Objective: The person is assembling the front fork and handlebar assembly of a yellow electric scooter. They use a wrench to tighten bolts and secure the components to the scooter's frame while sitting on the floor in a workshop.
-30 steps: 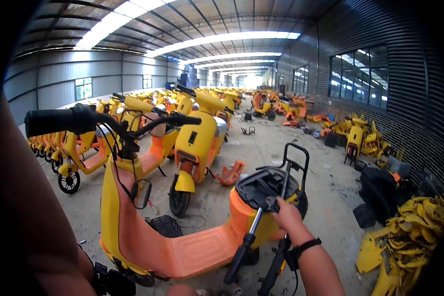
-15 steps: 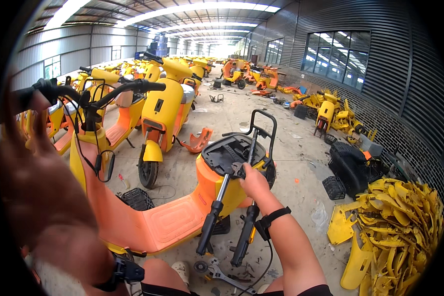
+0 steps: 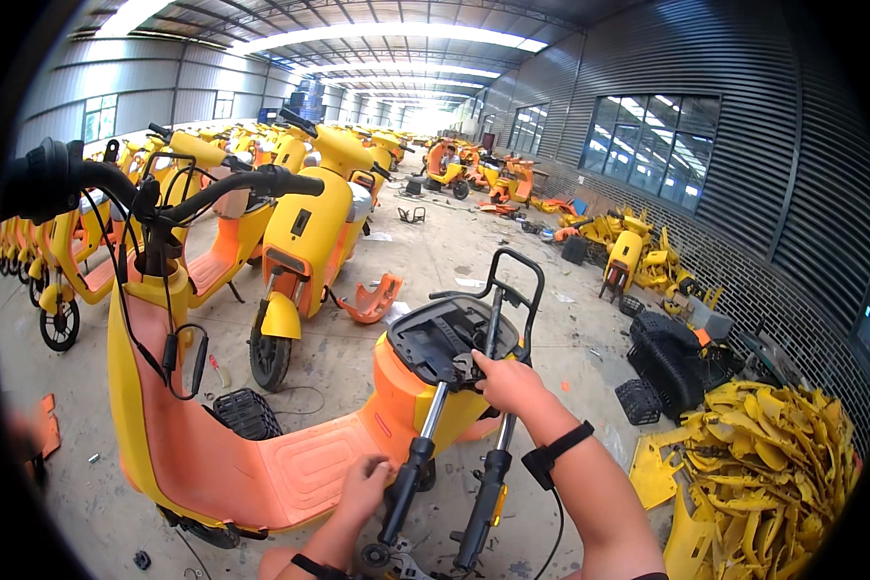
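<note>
Head view: a dark ribbed wall (image 3: 744, 174) with a brick base runs down the right side of a hall, a wide window (image 3: 652, 145) set in it. Rows of yellow scooters fill the left side, the nearest of them (image 3: 309, 227) facing the person. Closest stands an orange-and-yellow scooter (image 3: 290, 464), side-on, its handlebar (image 3: 285, 182) to the left and a black seat base (image 3: 445, 333) bare on top. A heap of yellow panels (image 3: 764, 474) lies at lower right.

The fork (image 3: 417, 461) stands tilted on the near side of that scooter, its top by the seat base, its two legs slanting down toward the person. Black baskets lie on the floor, one (image 3: 246, 416) behind the footboard, another (image 3: 638, 401) near the heap; an orange shell (image 3: 372, 300) lies beyond the seat base.

The right hand (image 3: 509, 384) has its fingers wrapped around the fork's top. The left hand (image 3: 364, 488) is half curled just beside the left leg; whether it touches it or holds anything, I cannot tell. Each wrist wears a black band (image 3: 558, 447). A metal tool (image 3: 396, 561) shows partly below the fork.
</note>
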{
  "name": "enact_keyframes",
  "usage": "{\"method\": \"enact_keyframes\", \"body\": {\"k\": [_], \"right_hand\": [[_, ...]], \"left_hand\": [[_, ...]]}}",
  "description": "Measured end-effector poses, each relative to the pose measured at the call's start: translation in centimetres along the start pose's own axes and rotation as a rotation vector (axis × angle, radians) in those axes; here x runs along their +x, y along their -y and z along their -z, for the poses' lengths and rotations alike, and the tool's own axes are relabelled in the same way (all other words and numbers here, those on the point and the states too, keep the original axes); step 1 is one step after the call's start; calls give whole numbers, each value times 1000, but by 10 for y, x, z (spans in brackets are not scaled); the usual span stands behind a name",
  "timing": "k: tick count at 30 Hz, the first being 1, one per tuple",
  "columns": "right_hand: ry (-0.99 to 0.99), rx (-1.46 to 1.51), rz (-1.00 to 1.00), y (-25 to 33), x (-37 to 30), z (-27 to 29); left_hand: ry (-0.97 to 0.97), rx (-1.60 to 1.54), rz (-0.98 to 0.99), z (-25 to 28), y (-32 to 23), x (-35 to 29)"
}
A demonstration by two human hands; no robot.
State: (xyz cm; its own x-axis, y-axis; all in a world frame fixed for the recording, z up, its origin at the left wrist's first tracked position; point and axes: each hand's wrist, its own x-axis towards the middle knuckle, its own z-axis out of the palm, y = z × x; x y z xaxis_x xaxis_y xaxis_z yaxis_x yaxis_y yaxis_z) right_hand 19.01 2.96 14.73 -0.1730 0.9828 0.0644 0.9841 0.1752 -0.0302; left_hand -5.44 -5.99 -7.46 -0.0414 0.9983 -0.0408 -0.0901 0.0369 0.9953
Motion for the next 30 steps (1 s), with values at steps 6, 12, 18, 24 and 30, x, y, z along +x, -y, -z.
{"method": "enact_keyframes", "body": {"k": [6,12,18,24,30], "right_hand": [[10,-41,48,6,5,5],[-1,-107,36,19,-4,-31],[-49,97,-173,45,-5,-43],[-55,217,-261,57,-9,-42],[-22,438,-351,51,3,-60]], "left_hand": [[106,-94,126,-9,-8,17],[119,-6,84,-21,-11,26],[226,42,114,-27,-21,16],[277,148,114,-21,-35,5],[295,122,84,-19,-10,8]]}}
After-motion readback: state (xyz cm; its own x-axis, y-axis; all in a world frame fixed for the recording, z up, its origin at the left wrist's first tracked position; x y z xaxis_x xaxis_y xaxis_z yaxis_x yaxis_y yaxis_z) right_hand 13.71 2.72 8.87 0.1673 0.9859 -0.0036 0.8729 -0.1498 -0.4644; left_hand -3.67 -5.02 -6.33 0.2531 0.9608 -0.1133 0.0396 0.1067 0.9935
